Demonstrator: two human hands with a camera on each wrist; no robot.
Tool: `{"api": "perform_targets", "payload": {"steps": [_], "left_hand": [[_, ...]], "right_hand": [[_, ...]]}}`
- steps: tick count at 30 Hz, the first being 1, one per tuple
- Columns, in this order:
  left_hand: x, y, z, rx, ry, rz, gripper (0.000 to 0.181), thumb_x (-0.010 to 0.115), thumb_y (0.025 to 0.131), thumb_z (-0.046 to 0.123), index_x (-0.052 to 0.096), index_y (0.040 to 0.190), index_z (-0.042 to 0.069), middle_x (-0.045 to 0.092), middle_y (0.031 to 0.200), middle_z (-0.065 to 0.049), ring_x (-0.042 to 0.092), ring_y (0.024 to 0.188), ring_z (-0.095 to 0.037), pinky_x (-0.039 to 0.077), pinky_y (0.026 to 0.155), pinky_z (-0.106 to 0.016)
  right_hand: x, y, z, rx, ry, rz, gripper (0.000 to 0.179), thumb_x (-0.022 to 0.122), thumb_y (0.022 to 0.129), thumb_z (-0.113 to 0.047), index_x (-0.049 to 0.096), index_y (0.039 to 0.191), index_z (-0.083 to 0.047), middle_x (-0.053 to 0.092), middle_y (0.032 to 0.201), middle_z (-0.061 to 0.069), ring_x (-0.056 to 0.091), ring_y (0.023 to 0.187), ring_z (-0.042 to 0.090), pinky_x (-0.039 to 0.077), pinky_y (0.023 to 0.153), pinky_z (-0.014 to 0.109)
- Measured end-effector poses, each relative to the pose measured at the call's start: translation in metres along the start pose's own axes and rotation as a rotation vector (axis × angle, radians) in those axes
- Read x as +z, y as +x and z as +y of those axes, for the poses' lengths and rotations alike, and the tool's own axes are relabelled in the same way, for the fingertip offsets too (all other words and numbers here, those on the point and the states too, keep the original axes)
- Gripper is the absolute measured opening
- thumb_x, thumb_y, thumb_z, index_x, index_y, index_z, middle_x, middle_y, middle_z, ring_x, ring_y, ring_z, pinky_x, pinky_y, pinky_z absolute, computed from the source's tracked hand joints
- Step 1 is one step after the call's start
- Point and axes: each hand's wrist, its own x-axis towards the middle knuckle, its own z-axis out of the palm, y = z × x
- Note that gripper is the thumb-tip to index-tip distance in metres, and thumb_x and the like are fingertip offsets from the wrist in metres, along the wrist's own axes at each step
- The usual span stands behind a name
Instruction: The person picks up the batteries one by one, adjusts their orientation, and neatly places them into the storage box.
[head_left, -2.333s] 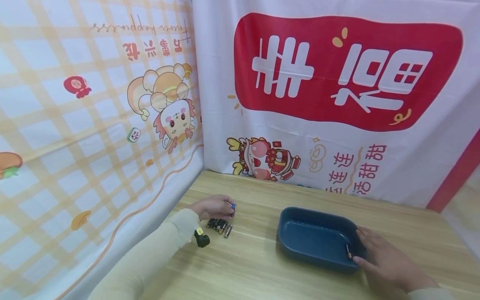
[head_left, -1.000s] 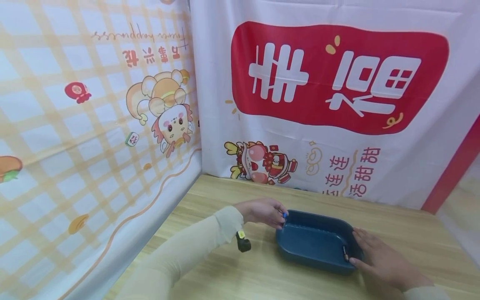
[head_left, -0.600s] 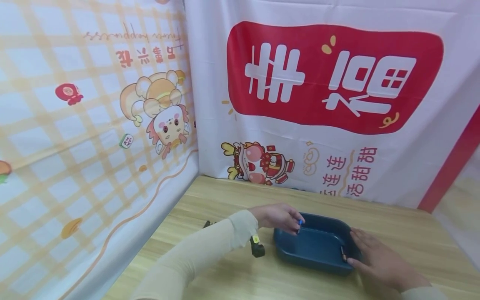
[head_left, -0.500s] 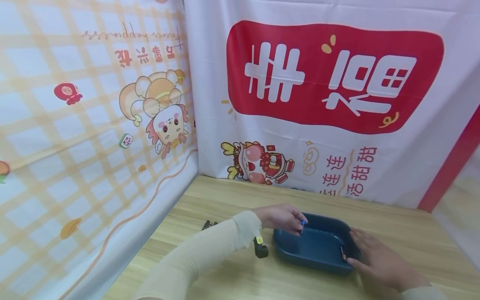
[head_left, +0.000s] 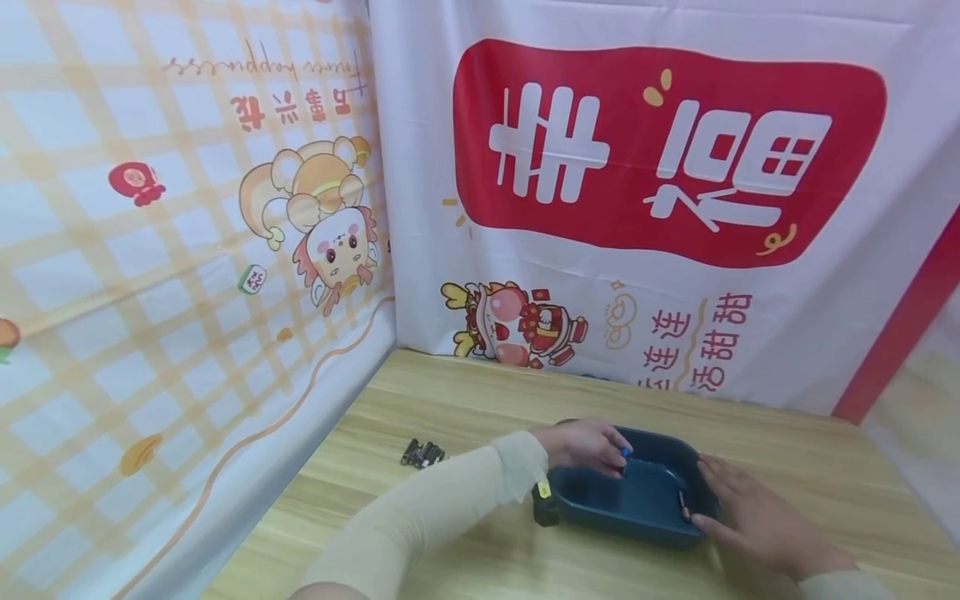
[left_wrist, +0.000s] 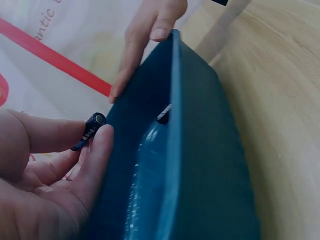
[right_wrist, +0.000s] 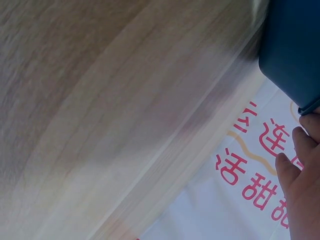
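Note:
Between thumb and fingertips my left hand (head_left: 587, 446) pinches a small dark blue battery (left_wrist: 91, 131), one round end of it facing the left wrist camera. The hand is over the left part of a dark teal rectangular plastic bin (head_left: 630, 532), and the battery is inside the bin's outline in the head view. Another battery (head_left: 684, 506), dark with a copper end, lies on the bin floor by the right wall. My right hand (head_left: 757, 517) rests on the bin's right end, fingers fairly straight along the rim and thumb at the near corner.
Several dark batteries (head_left: 422, 454) lie in a group on the wooden table (head_left: 480, 400), left of the bin and beyond my left forearm. A black wrist camera (head_left: 545, 504) hangs below my left wrist, close to the bin's left side. Printed cloths (head_left: 420, 275) wall off the back and left.
My left hand has carried the battery rightward from the group on the table to over the bin. The batteries behind the forearm show again. My right hand stays at the bin's end.

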Motion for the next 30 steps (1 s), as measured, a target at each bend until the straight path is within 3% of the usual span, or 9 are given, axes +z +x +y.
{"api": "perform_targets", "payload": {"steps": [4,5,7,12,23,27,30], "left_hand": [[0.006,0.010,-0.008,-0.026,-0.023,0.012,0.028,0.056,0.089,-0.015,0.058,0.117,-0.014,0.064,0.093,-0.019,0.068,0.081,-0.027,0.060,0.076,-0.039],[0.007,0.012,-0.009,-0.033,-0.026,0.019,0.027,0.056,0.089,-0.015,0.059,0.116,-0.013,0.064,0.092,-0.019,0.067,0.081,-0.028,0.060,0.075,-0.038],[0.010,0.016,-0.011,-0.048,-0.033,0.026,0.026,0.057,0.087,-0.016,0.060,0.114,-0.013,0.064,0.091,-0.019,0.067,0.081,-0.028,0.060,0.074,-0.038],[0.018,0.029,-0.013,-0.079,-0.046,0.048,0.026,0.057,0.084,-0.020,0.061,0.109,-0.012,0.063,0.089,-0.018,0.066,0.078,-0.028,0.060,0.072,-0.038],[0.035,0.044,-0.019,-0.161,0.025,0.090,0.025,0.058,0.083,-0.020,0.063,0.105,-0.010,0.061,0.088,-0.020,0.064,0.078,-0.029,0.060,0.070,-0.039],[0.042,0.047,-0.023,-0.190,0.078,0.105,0.022,0.059,0.083,-0.017,0.064,0.103,-0.009,0.062,0.087,-0.018,0.065,0.078,-0.029,0.060,0.069,-0.039],[0.047,0.049,-0.025,-0.200,0.119,0.105,0.018,0.060,0.084,-0.015,0.065,0.100,-0.008,0.062,0.087,-0.017,0.065,0.076,-0.028,0.060,0.068,-0.037]], "right_hand": [[0.001,0.000,0.000,0.001,0.009,0.006,0.077,0.059,0.091,-0.055,0.046,0.141,0.002,0.041,0.148,0.019,0.037,0.134,0.040,-0.002,0.112,0.016],[0.002,0.000,0.000,0.000,0.013,0.008,0.077,0.059,0.091,-0.055,0.046,0.141,0.002,0.041,0.148,0.019,0.037,0.134,0.040,0.003,0.116,0.024],[0.003,0.000,0.001,-0.003,0.016,0.005,0.077,0.060,0.091,-0.054,0.045,0.142,0.002,0.040,0.148,0.019,0.037,0.134,0.040,0.002,0.116,0.025],[0.004,0.001,0.004,-0.004,0.020,0.006,0.078,0.060,0.091,-0.054,0.045,0.142,0.003,0.040,0.148,0.020,0.038,0.133,0.041,-0.011,0.102,0.005],[0.002,0.002,0.001,-0.023,0.015,0.027,0.077,0.061,0.091,-0.053,0.047,0.140,0.005,0.042,0.147,0.020,0.038,0.133,0.041,-0.009,0.104,0.006],[0.000,0.001,0.000,0.013,0.027,-0.012,0.078,0.059,0.091,-0.055,0.045,0.142,0.003,0.040,0.149,0.019,0.036,0.135,0.039,0.015,0.118,0.037],[0.000,0.001,0.000,0.024,0.029,-0.028,0.078,0.059,0.091,-0.055,0.045,0.142,0.003,0.039,0.149,0.018,0.035,0.136,0.038,0.035,0.105,0.057]]}}
